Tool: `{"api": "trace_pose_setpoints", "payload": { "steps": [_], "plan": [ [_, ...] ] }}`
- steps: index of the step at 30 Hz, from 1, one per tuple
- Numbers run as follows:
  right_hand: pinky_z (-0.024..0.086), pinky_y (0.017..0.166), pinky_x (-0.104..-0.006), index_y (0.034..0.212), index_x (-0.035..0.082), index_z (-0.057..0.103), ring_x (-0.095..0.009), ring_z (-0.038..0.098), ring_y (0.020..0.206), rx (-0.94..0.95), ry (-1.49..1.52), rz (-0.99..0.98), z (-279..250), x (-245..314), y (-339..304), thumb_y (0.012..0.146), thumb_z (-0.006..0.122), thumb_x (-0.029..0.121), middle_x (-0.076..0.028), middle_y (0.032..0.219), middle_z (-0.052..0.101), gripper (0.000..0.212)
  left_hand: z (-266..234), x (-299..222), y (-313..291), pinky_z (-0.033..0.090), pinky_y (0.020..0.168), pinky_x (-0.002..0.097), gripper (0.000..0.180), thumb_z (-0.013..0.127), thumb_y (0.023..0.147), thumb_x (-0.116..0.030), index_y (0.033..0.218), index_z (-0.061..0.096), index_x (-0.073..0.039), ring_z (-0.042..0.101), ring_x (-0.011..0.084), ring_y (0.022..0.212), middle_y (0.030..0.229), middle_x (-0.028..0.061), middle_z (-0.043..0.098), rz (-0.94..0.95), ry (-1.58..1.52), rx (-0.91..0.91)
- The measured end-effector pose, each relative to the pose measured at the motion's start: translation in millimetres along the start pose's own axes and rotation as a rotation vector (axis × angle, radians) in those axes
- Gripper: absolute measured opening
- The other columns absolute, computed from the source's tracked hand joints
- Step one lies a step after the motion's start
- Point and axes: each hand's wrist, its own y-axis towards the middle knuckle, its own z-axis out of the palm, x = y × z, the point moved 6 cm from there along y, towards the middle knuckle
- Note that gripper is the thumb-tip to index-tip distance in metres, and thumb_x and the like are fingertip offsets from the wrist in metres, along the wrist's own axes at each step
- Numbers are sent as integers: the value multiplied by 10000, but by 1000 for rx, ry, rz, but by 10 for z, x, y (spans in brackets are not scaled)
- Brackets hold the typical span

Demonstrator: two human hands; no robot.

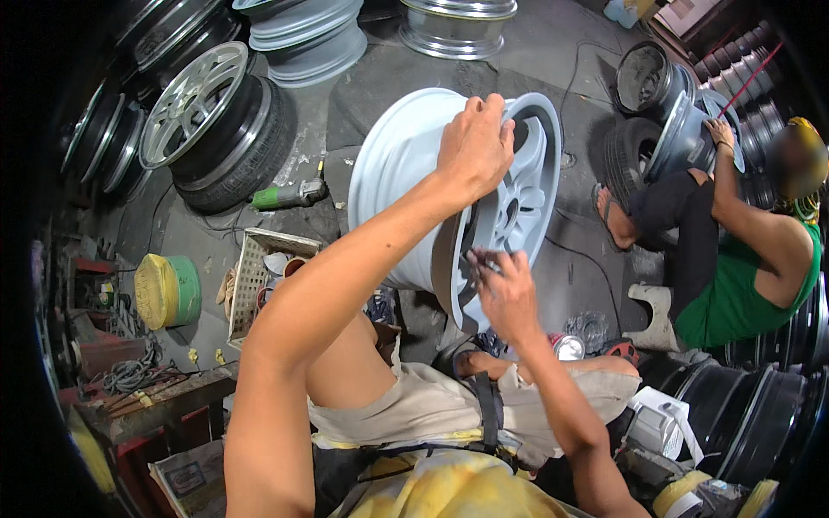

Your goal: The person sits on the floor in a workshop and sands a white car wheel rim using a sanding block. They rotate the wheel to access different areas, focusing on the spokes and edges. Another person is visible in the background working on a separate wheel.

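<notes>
A pale grey-blue alloy wheel rim (393, 177) stands on edge before my knees, its spoked face turned right. My left hand (475, 142) is closed over its top, fingers curled at the lip. Low on the spoked side, my right hand (508, 289) pinches a small dark item at the rim's near edge; its kind is too unclear to tell. A brown-grey curved band (445, 272) shows along that near edge, beside my right fingers.
A green angle grinder (291, 195) lies on the floor left of the rim. Nearer is a plastic basket (250, 293) of small items, beside a yellow-green roll (168, 291). Tyred wheels (229, 147) stand left. At right, a seated person (734, 233) handles another rim (678, 138). Cables cross the floor.
</notes>
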Motion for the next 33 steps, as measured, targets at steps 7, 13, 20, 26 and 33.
{"api": "trace_pose_setpoints", "payload": {
  "steps": [7, 13, 20, 26, 33],
  "plan": [
    [508, 830, -409, 1187, 43, 721, -314, 553, 919, 85, 18, -57, -24, -135, -33, 822, 670, 10, -122, 1026, 632, 369, -24, -19, -60, 480, 782, 545, 203, 601, 987, -156, 1010, 508, 23, 616, 490, 876, 974, 271, 588, -8, -6, 25],
    [528, 797, -346, 1086, 19, 763, -261, 646, 853, 167, 484, 238, -222, 16, -349, 867, 651, 1, -132, 1061, 678, 247, -28, -10, -33, 480, 765, 530, 203, 610, 985, -151, 1011, 510, 24, 615, 478, 858, 964, 260, 587, -27, 2, 29],
    [561, 778, -363, 822, 23, 753, -217, 676, 873, 243, 66, -78, -294, -170, -83, 747, 714, 64, -104, 1375, 623, 94, 1, -72, 2, 503, 778, 517, 203, 604, 982, -157, 1027, 529, 26, 628, 441, 874, 972, 249, 590, -36, 13, 81],
    [572, 867, -379, 702, -14, 676, -252, 697, 1018, 328, 160, -107, -90, -72, -220, 714, 710, 75, -105, 1435, 590, 96, 27, -81, -22, 486, 759, 527, 212, 602, 994, -171, 1008, 523, 25, 629, 465, 858, 960, 255, 595, -8, 4, 30],
    [557, 801, -390, 695, 6, 690, -243, 650, 895, 243, 65, -138, -182, -213, -78, 731, 712, 117, -84, 1411, 602, 118, 34, -55, -23, 484, 761, 528, 215, 609, 987, -171, 1009, 524, 26, 623, 471, 856, 954, 259, 596, -2, 4, 26]
  ]
}}
